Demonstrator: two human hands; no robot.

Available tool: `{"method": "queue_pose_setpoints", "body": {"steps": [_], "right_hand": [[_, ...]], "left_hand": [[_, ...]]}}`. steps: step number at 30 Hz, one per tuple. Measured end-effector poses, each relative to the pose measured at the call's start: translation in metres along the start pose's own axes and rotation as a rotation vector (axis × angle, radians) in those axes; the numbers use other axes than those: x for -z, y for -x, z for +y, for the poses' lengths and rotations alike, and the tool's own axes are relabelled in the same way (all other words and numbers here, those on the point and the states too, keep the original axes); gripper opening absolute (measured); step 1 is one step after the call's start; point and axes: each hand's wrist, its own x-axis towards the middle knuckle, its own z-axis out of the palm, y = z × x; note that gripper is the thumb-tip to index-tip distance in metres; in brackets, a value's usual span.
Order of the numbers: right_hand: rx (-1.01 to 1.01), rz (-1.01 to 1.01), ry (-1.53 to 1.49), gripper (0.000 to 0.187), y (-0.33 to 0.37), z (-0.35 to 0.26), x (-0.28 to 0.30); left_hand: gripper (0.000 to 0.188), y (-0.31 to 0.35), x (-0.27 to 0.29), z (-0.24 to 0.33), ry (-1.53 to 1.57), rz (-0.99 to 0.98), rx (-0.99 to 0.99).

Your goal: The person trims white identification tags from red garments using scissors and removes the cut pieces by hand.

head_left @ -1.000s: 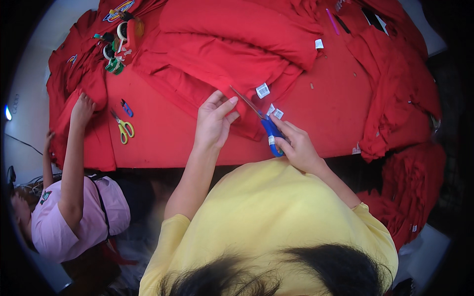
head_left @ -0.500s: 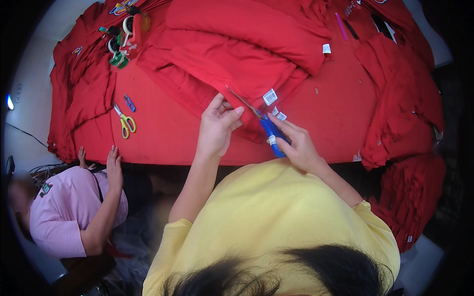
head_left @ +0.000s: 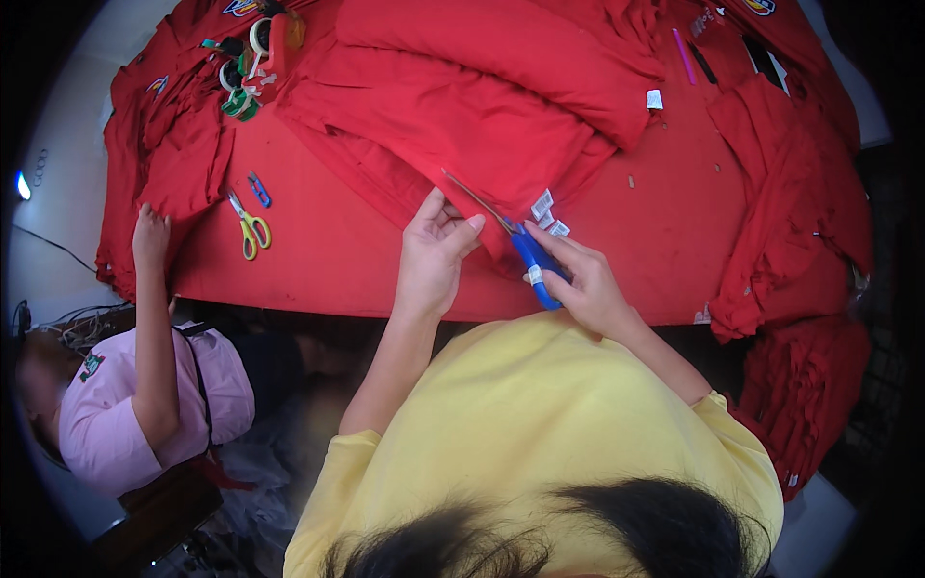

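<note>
The blue scissors (head_left: 532, 249) have metal blades and smooth plastic handles, the yellow scissors (head_left: 247, 220) likewise; the red garment (head_left: 443, 120) is matt, wrinkled cloth, the tags (head_left: 542, 203) smooth and papery, the counter (head_left: 332, 275) matt.

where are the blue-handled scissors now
In the head view, the blue-handled scissors are right of centre, in the right hand, blades by the red cloth and left hand.

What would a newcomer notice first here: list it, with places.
Probably the bright red cloth heaped across the upper middle of the table. Next, likely the blue-handled scissors in the right hand, blades pointing up and left over the cloth, beside the left hand. Yellow-handled scissors also stand out, lying toward the table's left side.
</note>
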Motion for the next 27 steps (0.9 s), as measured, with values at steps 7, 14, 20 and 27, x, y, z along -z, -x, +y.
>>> {"method": "queue_pose_setpoints", "body": {"steps": [7,14,20,27], "right_hand": [[-0.085,-0.072,0.046,0.054,-0.003,0.001,0.003],[0.014,-0.044,0.024,0.054,-0.015,0.004,0.000],[-0.062,-0.094,0.024,0.053,-0.020,0.004,0.003],[0.037,-0.123,0.087,0.052,-0.035,-0.009,0.005]], "left_hand": [[0.049,-0.010,0.007,-0.003,0.188,0.026,-0.042],[0.047,-0.005,0.008,0.000,-0.014,-0.022,-0.020],[0.046,-0.014,0.010,0.004,0.149,0.060,-0.082],[0.050,-0.013,0.018,0.006,-0.018,0.027,-0.042]]}}
